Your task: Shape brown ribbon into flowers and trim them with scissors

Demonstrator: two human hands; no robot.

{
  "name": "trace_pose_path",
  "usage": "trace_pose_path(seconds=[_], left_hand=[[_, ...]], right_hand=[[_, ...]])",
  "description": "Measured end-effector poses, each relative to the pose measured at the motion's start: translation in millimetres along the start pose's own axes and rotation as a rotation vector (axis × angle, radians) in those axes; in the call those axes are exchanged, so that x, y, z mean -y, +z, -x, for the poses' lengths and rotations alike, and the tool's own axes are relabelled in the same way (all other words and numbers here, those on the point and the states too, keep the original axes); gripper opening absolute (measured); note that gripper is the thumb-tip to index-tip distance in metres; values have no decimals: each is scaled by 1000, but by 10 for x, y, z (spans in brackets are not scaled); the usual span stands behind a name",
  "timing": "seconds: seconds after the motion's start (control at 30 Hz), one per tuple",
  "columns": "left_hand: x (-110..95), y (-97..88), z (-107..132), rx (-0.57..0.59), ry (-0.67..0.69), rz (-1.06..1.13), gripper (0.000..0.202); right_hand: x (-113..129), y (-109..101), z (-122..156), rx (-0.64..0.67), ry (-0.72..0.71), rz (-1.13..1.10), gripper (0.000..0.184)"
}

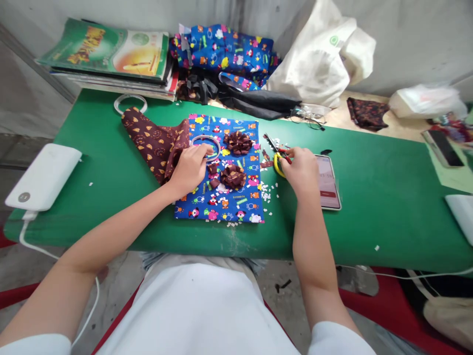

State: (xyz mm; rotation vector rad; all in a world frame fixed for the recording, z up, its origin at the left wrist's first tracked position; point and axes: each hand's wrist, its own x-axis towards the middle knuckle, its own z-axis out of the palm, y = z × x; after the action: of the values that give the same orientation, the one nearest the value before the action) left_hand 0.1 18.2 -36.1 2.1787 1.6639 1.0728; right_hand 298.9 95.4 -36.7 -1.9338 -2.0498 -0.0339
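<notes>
My left hand (189, 168) pinches the near edge of a thin pale ring (206, 138), which lies over the blue cartoon-print cloth (225, 212). Brown leaf-print fabric (153, 143) spreads out to the left of that hand, partly under it. On the blue cloth sit two ruffled brown fabric flowers, one farther away (238, 143) and one nearer (233, 176), with small brown scraps (213, 183) beside the nearer one. My right hand (303, 170) is closed around the handles of yellow-and-red scissors (279, 162), blades pointing away and left. My fingers partly hide the handles.
White paper bits (266, 191) are scattered right of the cloth. A phone (328, 182) lies beside my right wrist. A power bank (44, 177) with a cable is at left; a second pale ring (130, 103), stacked books (107, 54), glasses (308, 118) and bags (314, 59) line the back.
</notes>
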Motion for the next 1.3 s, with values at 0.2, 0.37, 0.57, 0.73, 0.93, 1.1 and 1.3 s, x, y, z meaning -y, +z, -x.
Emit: trace_pose_path(seconds=[0.2,0.37,0.57,0.73,0.93,1.1,1.3], left_hand=[[-49,-35,0,-78,63,60,14],[-90,-50,14,-116,108,83,13],[-134,-65,30,-126,140,118,12],[-200,-87,45,-102,125,219,8],[-399,-37,133,41,-152,616,4],[-521,28,223,120,-306,969,14],[-492,33,233,79,-306,921,12]], right_hand=[[178,-108,38,72,-430,-140,14],[211,-62,53,160,-548,-156,7],[231,-50,47,177,-548,-221,7],[334,-142,87,131,-392,-496,11],[593,-215,270,358,-260,-1123,15],[872,-181,508,356,-376,-1122,16],[968,-154,591,96,-565,-912,9]])
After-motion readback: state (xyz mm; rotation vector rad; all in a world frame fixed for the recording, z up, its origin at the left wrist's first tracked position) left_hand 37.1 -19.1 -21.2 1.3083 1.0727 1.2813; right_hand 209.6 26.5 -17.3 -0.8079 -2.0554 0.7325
